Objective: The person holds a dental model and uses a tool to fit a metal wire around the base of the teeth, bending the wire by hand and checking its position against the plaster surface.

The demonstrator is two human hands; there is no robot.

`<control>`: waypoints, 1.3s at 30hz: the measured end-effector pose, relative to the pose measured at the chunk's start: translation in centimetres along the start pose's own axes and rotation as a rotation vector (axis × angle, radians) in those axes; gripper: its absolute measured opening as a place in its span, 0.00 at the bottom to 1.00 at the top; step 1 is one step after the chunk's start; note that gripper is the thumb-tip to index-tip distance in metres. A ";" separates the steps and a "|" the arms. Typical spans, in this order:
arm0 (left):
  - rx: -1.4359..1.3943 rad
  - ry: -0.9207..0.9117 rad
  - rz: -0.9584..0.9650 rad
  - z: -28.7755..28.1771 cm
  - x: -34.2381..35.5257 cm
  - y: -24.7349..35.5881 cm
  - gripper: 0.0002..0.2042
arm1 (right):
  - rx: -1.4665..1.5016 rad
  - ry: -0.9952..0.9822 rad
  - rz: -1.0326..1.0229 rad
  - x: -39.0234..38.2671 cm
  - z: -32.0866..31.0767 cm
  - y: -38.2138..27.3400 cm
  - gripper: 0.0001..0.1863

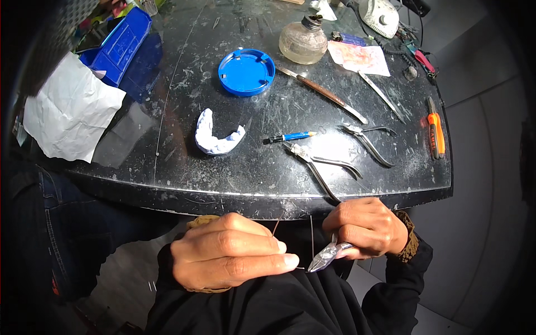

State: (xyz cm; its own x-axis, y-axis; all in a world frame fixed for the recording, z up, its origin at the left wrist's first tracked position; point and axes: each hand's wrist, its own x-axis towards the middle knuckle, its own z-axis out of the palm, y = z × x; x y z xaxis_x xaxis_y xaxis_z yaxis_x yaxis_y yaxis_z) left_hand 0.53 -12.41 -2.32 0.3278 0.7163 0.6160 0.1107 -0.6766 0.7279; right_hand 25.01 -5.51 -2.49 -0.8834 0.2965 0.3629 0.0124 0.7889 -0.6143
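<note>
My right hand [365, 228] is wrapped round a pair of metal pliers [325, 257], whose jaws point down to the left in front of the table's near edge. A thin bent wire [312, 237] meets the jaw tips, one length of it standing up beside them. My left hand [231, 251] is closed, its fingers pressed together on the wire's other end just left of the jaws. A short thin length also sticks up from behind the left fingers. The left thumb is hidden. On the table ahead lie two more pliers [301, 151] [357, 131].
A white dental cast [215, 144], a blue round lid [245, 75], a blue pencil [296, 137], a wood-handled knife [324, 92] and orange-handled cutter [435, 134] lie on the dark table. Behind stands a glass burner [301, 44]. Crumpled paper [72, 109] and a blue bin [120, 44] sit left.
</note>
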 end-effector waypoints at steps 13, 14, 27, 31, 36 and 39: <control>-0.021 0.001 -0.010 0.8 0.0 -0.6 0.14 | 0.079 -0.067 0.063 -0.2 -0.5 -0.2 0.13; -0.012 0.016 0.004 0.8 0.0 -0.9 0.14 | 0.078 -0.068 0.064 -0.1 -0.7 -0.3 0.13; 0.036 0.264 0.061 2.2 0.2 -3.0 0.04 | -0.755 0.403 0.874 -5.4 -3.6 2.3 0.06; 0.039 0.170 0.061 1.9 0.9 -3.1 0.03 | -0.729 0.503 0.604 -2.1 -2.4 -1.1 0.06; 0.142 -0.016 0.116 1.2 0.5 -3.0 0.10 | 0.226 0.373 0.369 1.8 1.3 -0.6 0.08; 0.193 -0.118 0.090 -0.1 0.3 -2.9 0.12 | 0.342 0.352 0.357 2.3 1.7 0.1 0.07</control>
State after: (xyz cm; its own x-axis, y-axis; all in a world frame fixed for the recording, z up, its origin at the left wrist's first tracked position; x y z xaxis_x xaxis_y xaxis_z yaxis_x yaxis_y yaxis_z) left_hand 0.19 -10.27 -4.22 0.4509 0.6341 0.6281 0.2493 -0.7652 0.5935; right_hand 22.17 -5.66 -2.88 -0.6435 0.7174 0.2669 0.0765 0.4072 -0.9101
